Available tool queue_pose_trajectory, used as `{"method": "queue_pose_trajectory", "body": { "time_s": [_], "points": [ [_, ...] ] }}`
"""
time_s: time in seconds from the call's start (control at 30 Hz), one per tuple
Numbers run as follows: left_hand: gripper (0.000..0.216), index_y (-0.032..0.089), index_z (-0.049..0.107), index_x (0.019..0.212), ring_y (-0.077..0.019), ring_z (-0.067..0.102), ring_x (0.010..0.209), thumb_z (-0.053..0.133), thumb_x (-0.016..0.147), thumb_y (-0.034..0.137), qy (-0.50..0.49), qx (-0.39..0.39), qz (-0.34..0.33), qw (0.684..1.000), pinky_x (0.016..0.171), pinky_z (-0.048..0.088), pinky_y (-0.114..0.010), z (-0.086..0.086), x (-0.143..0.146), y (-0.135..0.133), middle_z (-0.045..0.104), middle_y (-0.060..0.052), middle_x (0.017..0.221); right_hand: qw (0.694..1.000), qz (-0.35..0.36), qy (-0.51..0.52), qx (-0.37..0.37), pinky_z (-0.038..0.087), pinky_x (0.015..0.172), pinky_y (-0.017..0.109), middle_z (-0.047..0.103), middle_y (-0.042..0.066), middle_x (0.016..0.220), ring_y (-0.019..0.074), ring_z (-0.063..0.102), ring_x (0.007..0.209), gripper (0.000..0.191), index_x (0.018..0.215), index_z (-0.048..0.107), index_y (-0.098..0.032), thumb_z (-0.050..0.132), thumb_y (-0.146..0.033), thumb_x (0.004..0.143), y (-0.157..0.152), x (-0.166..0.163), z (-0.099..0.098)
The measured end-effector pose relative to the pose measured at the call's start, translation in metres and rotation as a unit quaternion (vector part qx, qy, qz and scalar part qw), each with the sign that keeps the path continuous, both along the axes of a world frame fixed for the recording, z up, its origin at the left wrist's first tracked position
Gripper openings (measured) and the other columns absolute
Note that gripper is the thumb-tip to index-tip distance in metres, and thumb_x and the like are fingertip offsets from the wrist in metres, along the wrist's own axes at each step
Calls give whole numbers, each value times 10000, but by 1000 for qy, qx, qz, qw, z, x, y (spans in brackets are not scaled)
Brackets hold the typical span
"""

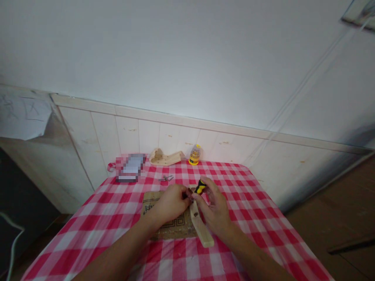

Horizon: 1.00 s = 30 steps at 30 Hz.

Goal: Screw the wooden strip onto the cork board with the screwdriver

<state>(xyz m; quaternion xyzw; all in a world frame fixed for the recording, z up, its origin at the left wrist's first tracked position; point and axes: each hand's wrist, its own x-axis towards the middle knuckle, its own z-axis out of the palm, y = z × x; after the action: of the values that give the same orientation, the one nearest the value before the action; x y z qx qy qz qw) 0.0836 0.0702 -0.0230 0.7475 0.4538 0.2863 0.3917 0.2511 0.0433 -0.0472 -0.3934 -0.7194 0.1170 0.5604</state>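
Observation:
My right hand point(215, 207) is closed around a screwdriver point(200, 187) with a yellow and black handle, its lower end pointing down and left. My left hand point(172, 203) pinches a small dark brown piece point(189, 192) at the upper end of a pale wooden part point(200, 230). That part slants toward me, with a dark hole or knot midway along it. Under it lies a flat brown cardboard sheet point(155, 233) printed with black lettering and a square pattern. The screwdriver's tip is hidden between my fingers.
A red-and-white checked cloth point(240, 242) covers the table. At the back are another curved wooden part point(166, 159), a yellow-based clear container point(194, 155) and a blurred-out flat device point(131, 168). Several thin metal pieces point(166, 178) lie beyond my left hand. A panelled wall point(170, 132) borders the far edge.

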Motion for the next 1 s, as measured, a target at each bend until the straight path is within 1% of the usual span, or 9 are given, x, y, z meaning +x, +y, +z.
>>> {"method": "queue_pose_trajectory", "body": {
  "time_s": [0.1, 0.27, 0.33, 0.5, 0.63, 0.73, 0.83, 0.9, 1.0],
  "points": [
    [168, 141, 738, 774, -184, 662, 685, 571, 760, 144, -2, 2, 1, 1000, 632, 447, -254, -2, 0, 1, 756, -48, 757, 1000, 3, -9, -6, 575, 932, 409, 678, 71, 1223, 222, 689, 1037, 458, 1336, 552, -316, 639, -205, 900, -2, 1, 2],
    [207, 149, 754, 793, -185, 677, 712, 555, 747, 121, -21, -7, -11, 1000, 645, 462, -253, -5, 0, 3, 769, -49, 792, 999, 36, -7, -28, 577, 939, 420, 685, 84, 1230, 232, 689, 1090, 461, 1391, 482, -316, 543, -180, 955, -10, 1, 7],
    [205, 152, 754, 786, -185, 678, 714, 554, 749, 127, -22, -7, -13, 1000, 650, 466, -254, -6, 0, 3, 772, -49, 796, 999, 44, 0, -31, 579, 935, 421, 687, 84, 1226, 232, 691, 1091, 452, 1388, 478, -315, 532, -176, 961, -10, 0, 7],
    [190, 142, 737, 777, -184, 674, 707, 552, 737, 115, -31, -19, -3, 999, 647, 465, -255, -7, 2, 3, 771, -56, 797, 999, 24, 19, -34, 581, 912, 418, 680, 81, 1221, 231, 698, 1051, 475, 1381, 487, -325, 576, -179, 938, -4, 3, 1],
    [184, 140, 726, 756, -177, 663, 685, 548, 739, 97, -24, -12, -7, 1000, 629, 449, -249, -3, 2, 2, 761, -45, 765, 1000, -2, 1, -1, 580, 904, 399, 672, 69, 1226, 225, 690, 1042, 489, 1359, 517, -339, 621, -172, 911, -3, 2, 2],
    [181, 141, 726, 761, -174, 656, 671, 554, 737, 88, -9, -11, -4, 1000, 620, 439, -248, 1, 1, 0, 755, -36, 746, 999, 2, -21, 40, 584, 884, 365, 687, 49, 1166, 205, 686, 1012, 501, 1349, 530, -346, 631, -146, 900, -4, -1, 7],
    [181, 143, 735, 776, -177, 653, 670, 563, 743, 101, 1, -3, 1, 1000, 614, 434, -250, 3, 1, -1, 753, -37, 745, 998, 4, -32, 55, 590, 867, 348, 690, 43, 1135, 196, 690, 987, 506, 1339, 539, -344, 636, -127, 893, -5, -3, 11],
    [187, 148, 741, 772, -179, 654, 677, 562, 740, 102, 4, 4, 0, 1000, 614, 431, -249, 3, 0, -1, 754, -38, 750, 998, 4, -35, 47, 594, 870, 362, 691, 54, 1161, 205, 697, 997, 510, 1353, 527, -338, 626, -129, 899, -6, -2, 10],
    [208, 153, 744, 768, -178, 658, 689, 548, 732, 94, -4, 10, -7, 1000, 611, 426, -245, 1, 0, 0, 758, -38, 764, 999, 24, -34, 16, 591, 900, 402, 684, 77, 1234, 233, 689, 1086, 504, 1398, 487, -327, 562, -139, 936, -9, 1, 6]
  ]
}}
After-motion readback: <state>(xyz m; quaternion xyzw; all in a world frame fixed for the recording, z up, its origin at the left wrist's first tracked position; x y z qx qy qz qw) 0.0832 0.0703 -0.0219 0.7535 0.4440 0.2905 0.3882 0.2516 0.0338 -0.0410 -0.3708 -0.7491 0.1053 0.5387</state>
